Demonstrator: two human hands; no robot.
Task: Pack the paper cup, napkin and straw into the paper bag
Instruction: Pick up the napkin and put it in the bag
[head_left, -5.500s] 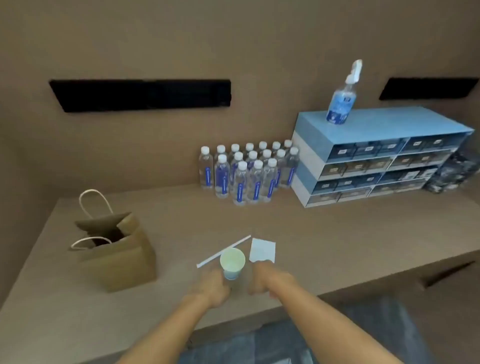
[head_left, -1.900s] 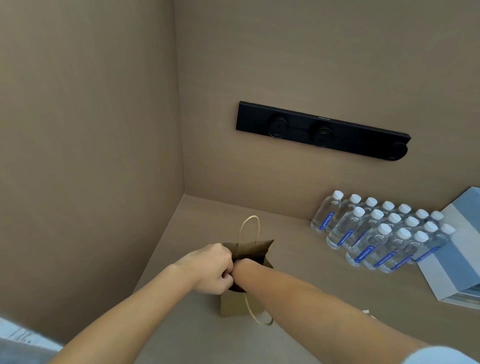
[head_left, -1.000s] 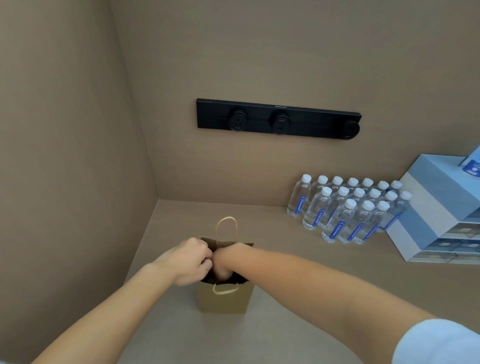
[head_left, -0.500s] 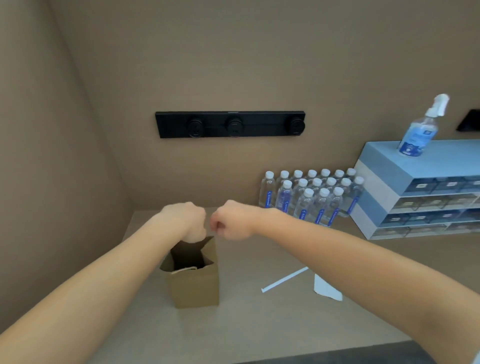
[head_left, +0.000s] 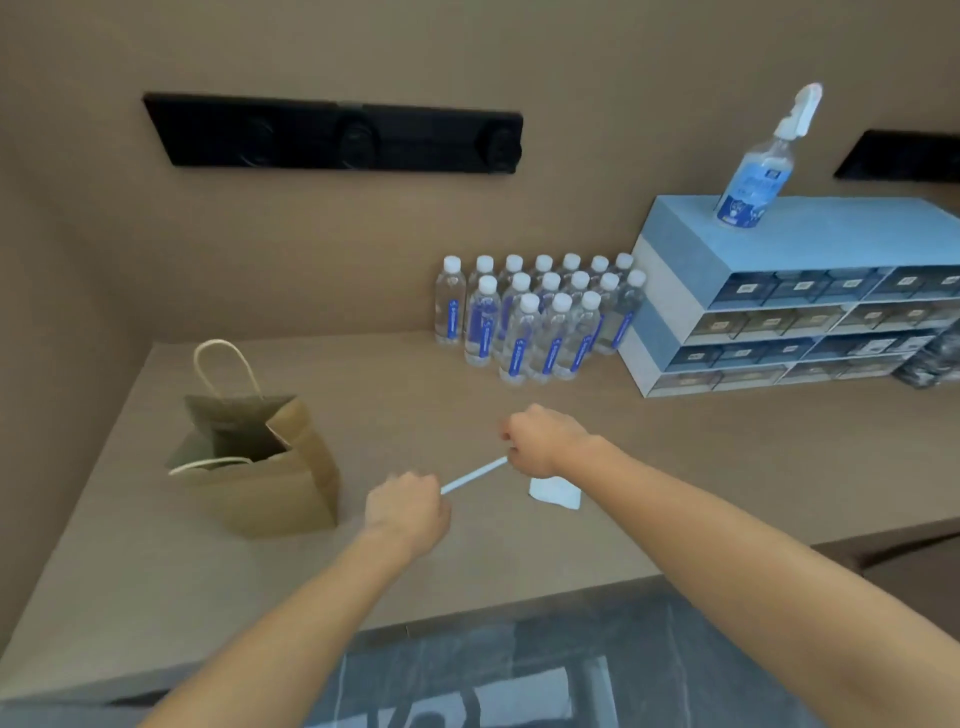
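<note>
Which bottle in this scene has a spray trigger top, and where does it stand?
The spray bottle, standing alone on top of the blue drawer unit. The water bottles grouped on the counter all have plain white screw caps.

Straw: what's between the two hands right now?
In the head view, the straw alone spans the gap from left hand to right hand, over bare counter.

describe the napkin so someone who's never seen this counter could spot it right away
Start at the blue drawer cabinet at the right of the counter, then come toward the near edge, to the right hand. The napkin lies flat just under that wrist: a small white square, unlike the long thin straw beside it.
</note>
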